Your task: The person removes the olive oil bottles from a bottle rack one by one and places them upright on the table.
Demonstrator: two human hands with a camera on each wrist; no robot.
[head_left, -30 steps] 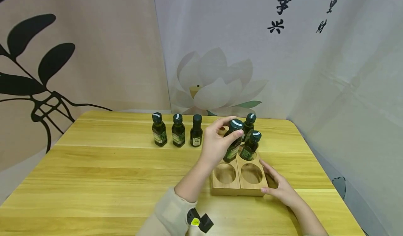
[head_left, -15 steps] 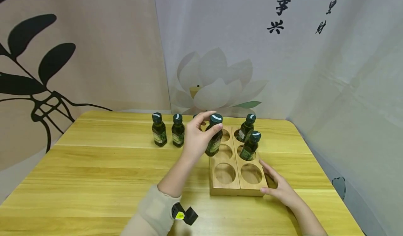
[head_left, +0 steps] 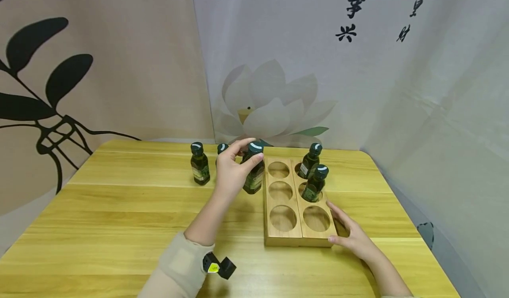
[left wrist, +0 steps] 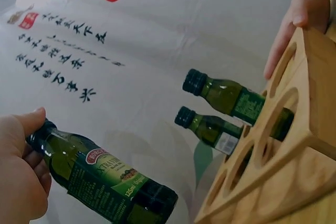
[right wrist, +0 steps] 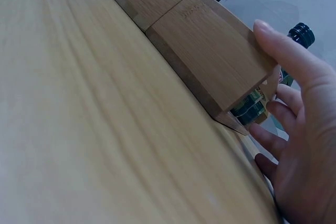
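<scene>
My left hand point(head_left: 245, 154) grips a dark green glass bottle point(head_left: 253, 174) by its neck and cap, just left of a wooden six-hole rack point(head_left: 283, 236). The left wrist view shows the same bottle point(left wrist: 105, 182) tilted in my left hand point(left wrist: 18, 171), with a green label. Two more bottles point(head_left: 311, 160) point(head_left: 315, 184) stand in the rack's right column, at the far and middle holes. The left column's holes hold nothing. My right hand point(head_left: 339, 225) lies open against the rack's near right corner, fingers straight along the rack's point(right wrist: 199, 40) side in the right wrist view.
One bottle point(head_left: 199, 164) stands free on the yellow wooden table point(head_left: 119, 209), left of my hand. Another bottle's cap point(head_left: 222, 148) shows behind my fingers. Printed cloth backdrops close off the back and right sides.
My left hand has carried the bottle leftward, from over the rack's left column to beside the rack, near the row of loose bottles. The right hand has stayed on the rack.
</scene>
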